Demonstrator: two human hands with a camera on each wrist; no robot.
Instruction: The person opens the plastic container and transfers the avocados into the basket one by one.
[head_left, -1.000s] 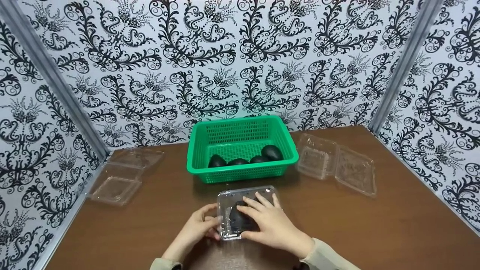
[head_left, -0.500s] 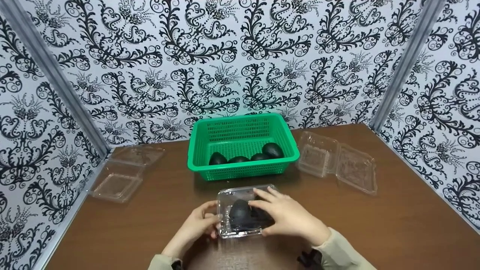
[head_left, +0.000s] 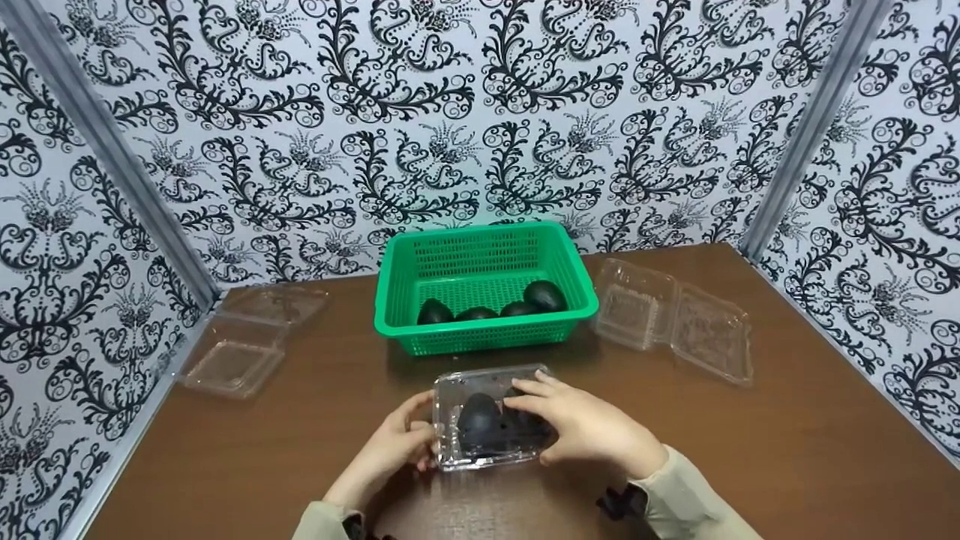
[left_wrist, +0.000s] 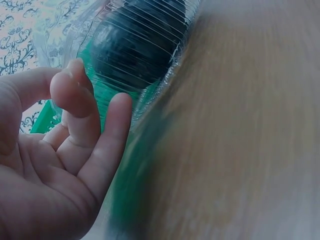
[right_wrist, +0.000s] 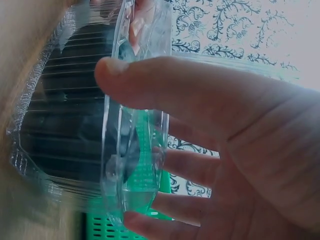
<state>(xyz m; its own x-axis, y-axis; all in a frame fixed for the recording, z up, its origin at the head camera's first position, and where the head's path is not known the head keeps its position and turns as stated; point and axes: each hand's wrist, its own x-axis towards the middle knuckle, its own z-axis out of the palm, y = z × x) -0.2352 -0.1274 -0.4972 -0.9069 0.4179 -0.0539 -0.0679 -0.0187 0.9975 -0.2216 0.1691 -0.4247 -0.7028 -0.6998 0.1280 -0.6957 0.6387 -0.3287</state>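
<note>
A clear plastic clamshell container (head_left: 463,382) with its lid down sits on the table in front of the basket. Inside are two dark avocados, the left one (head_left: 480,421) in plain sight and the right one (head_left: 527,433) partly behind fingers. My left hand (head_left: 388,448) holds the container's left side between thumb and fingers. Over the lid's right part lies my right hand (head_left: 592,429), its fingers nearly straight. In the right wrist view the right thumb (right_wrist: 150,82) reaches across the rim, and the avocados (right_wrist: 65,115) show through the ribbed wall.
Behind stands a green slotted basket (head_left: 487,341) with several avocados along its near side. Open clear clamshells lie on the brown table (head_left: 750,465), one at the left (head_left: 232,367) and one at the right (head_left: 637,304). Patterned panels (head_left: 480,112) enclose the table's back and sides.
My right hand has slid right across the lid, from its middle to its right edge, uncovering the left avocado. The left hand has stayed on the container's left side.
</note>
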